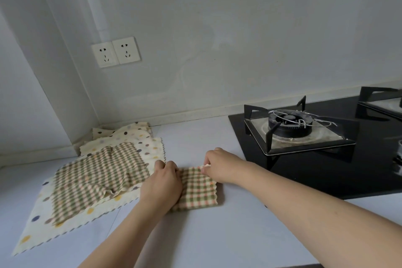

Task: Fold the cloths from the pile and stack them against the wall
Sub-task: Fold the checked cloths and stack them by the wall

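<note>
A small folded checked cloth (pixel 199 191) in green, orange and cream lies on the pale counter in front of me. My left hand (pixel 162 185) presses on its left side with the fingers curled over the far left corner. My right hand (pixel 219 166) pinches its far right corner. To the left lies the pile: a loose green checked cloth (pixel 95 180) spread on a large cream polka-dot cloth (pixel 37 230). More polka-dot cloths (pixel 128 134) sit in the corner against the wall.
A black gas hob (pixel 326 165) with a burner and pan support (pixel 289 125) takes up the counter's right side. Two wall sockets (pixel 115 52) hang above the corner. The counter (pixel 217 235) continues toward me.
</note>
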`<state>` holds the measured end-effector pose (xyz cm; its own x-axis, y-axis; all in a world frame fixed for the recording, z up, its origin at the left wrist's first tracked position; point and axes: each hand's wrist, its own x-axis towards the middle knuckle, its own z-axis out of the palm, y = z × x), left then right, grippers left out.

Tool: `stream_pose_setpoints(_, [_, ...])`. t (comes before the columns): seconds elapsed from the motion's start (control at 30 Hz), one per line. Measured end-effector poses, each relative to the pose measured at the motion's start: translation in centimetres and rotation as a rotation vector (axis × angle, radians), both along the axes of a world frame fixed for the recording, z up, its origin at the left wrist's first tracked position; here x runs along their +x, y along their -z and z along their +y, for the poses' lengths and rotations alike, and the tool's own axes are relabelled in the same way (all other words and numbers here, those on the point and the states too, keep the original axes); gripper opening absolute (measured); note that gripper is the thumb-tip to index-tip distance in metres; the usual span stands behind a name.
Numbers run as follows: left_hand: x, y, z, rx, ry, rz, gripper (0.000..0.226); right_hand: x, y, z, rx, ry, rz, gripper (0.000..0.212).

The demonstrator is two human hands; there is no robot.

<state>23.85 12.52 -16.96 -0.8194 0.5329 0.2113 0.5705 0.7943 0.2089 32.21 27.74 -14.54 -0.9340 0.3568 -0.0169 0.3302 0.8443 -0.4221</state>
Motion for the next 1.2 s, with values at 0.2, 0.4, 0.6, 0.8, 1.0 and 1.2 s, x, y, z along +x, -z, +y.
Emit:
stream_pose_setpoints(0.2, [0.3, -0.9, 0.2, 0.058, 0.015, 0.002, 0.031, 0.5, -0.9, -0.5, 0.105, -0.015, -0.076, 0.048])
stream_pose_setpoints(0.4, [0.8, 0.3, -2.5, 0.223, 0.404, 0.232, 0.028, 2.6, 0.6, -3.2, 0.364, -0.118, 0.226, 0.038])
stream_pose_setpoints(0.6, [1.7, 1.0, -4.8, -0.119, 0.327, 0.135, 0.090, 3.8, 2.0, -3.0, 0.347, -0.153, -0.122, 0.065])
stream_pose_setpoints(0.8, [1.9, -0.2, -5.4, -0.341, 0.240, 0.126, 0.099, 4.1, 1.3, -2.7, 0.343, -0.178, -0.239, 0.075])
stream_pose_setpoints(1.0, [-0.4, -3.6, -3.1, -0.327, 0.265, 0.130, 0.043, 1.8, -1.0, -1.7, 0.197, -0.102, -0.147, 0.050])
stream_pose_setpoints(1.2, [-2.2, -4.5, 0.1, -0.477, 0.227, -0.044, 0.041, -1.1, -2.1, -1.1, 0.094, -0.076, -0.266, 0.026])
